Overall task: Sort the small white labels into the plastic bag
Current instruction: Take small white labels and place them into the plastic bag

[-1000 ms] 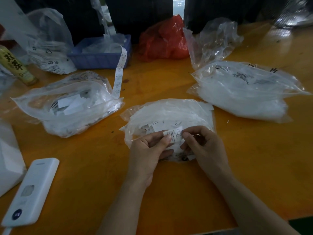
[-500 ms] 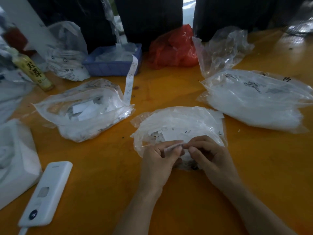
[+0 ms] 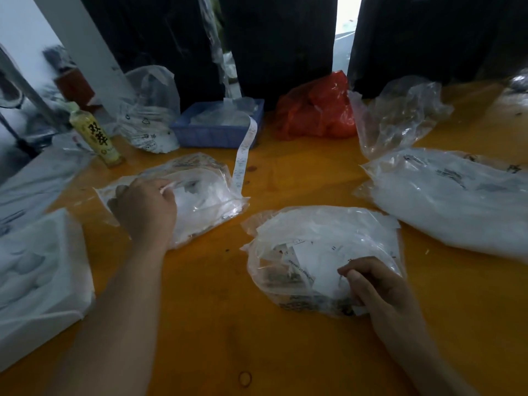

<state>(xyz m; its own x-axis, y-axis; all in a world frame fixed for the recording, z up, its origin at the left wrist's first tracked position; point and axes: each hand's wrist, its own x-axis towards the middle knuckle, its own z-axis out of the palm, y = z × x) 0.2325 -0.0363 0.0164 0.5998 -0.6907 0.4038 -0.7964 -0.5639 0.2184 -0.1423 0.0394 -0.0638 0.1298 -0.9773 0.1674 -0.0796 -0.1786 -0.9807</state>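
we're pinching a small white label (image 3: 166, 189) with our left hand (image 3: 145, 208) over the left plastic bag (image 3: 205, 201); right hand (image 3: 377, 287) is gripping the near bag (image 3: 323, 238) (labels inside) on the orange table (image 3: 217, 324).

**One head-worn camera looking down at an orange table**

We are seeing through a single wide-angle camera worn on the person's head, so no second view is sharing the scene. It is facing forward and tilting down over the orange table (image 3: 217, 332), sitting close above it. Both forearms are reaching in from the bottom edge, the left hand (image 3: 145, 210) at middle left and the right hand (image 3: 377, 287) at lower right. Dark hanging shapes are filling the top edge, and straight lines are bending toward the borders.
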